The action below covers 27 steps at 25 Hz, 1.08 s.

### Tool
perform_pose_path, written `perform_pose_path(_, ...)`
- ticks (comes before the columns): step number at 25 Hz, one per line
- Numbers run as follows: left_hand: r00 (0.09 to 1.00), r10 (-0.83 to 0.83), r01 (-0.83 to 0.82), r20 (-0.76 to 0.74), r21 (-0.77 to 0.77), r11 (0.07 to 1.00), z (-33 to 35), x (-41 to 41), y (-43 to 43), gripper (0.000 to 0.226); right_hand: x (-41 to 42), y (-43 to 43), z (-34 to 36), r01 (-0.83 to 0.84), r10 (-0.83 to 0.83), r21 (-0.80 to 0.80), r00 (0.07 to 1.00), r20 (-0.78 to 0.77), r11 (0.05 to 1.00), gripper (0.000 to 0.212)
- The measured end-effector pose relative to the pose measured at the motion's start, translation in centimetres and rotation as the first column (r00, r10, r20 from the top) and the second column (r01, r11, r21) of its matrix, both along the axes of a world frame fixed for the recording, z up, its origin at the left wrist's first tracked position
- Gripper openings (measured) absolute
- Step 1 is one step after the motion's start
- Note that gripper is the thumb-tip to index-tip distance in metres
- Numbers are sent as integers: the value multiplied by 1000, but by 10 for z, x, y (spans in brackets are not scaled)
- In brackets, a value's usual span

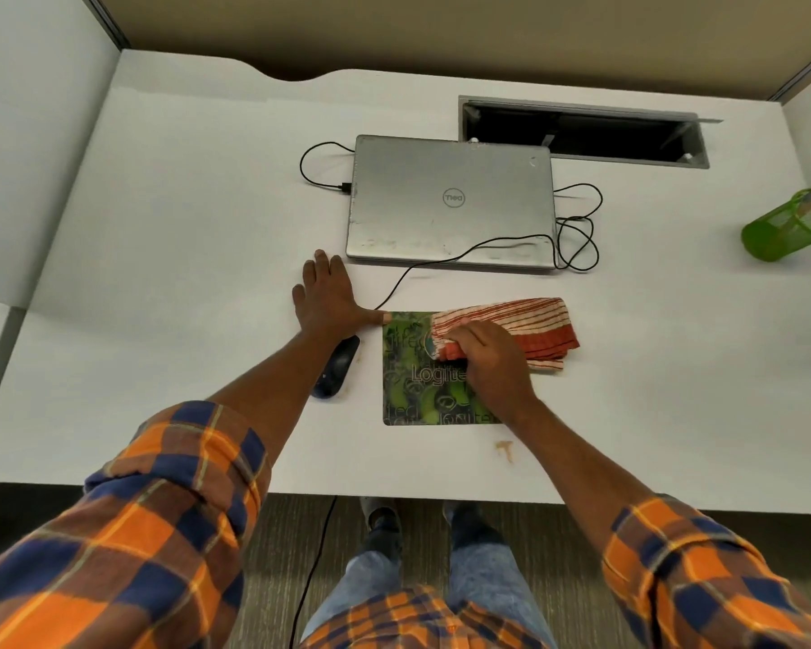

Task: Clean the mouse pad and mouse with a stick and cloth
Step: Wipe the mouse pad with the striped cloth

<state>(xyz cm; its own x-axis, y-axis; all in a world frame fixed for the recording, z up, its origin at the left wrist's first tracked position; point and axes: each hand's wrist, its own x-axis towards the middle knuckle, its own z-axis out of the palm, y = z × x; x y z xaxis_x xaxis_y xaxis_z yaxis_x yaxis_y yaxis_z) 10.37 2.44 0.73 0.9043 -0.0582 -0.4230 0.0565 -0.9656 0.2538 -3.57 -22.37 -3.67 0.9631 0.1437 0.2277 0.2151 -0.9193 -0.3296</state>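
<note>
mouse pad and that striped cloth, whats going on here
A person is wiping the green mouse pad on a white desk. The right hand grips a red-striped cloth over the pad's upper right part. The left hand lies flat on the desk, thumb at the pad's top left corner. The dark mouse sits just left of the pad, partly hidden by the left forearm.

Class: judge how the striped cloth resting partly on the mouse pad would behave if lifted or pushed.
The striped cloth lies folded in soft layers, so it would probably droop and unfold when lifted. It looks thin, so likely light. Pushed across the mouse pad, it would probably bunch up rather than slide flat.
</note>
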Motion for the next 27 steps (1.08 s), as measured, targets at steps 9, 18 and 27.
perform_pose_path(9, 1000, -9, 9, 9, 24, 1000, -2, 0, -2, 140, 11, 83, -3, -108, 105, 78, 993, 48, 991, 32)
perform_pose_path(18, 1000, 3, -3, 30, -16, 1000, -6, 0, 5, 140, 15, 39, -2, 38, -39, 26, 999, 20, 999, 47)
perform_pose_path(27, 1000, -15, 15, -3, 12, 1000, -4, 5, 5, 139, 8, 73, -10, -119, 122, -47, 991, 52, 992, 39)
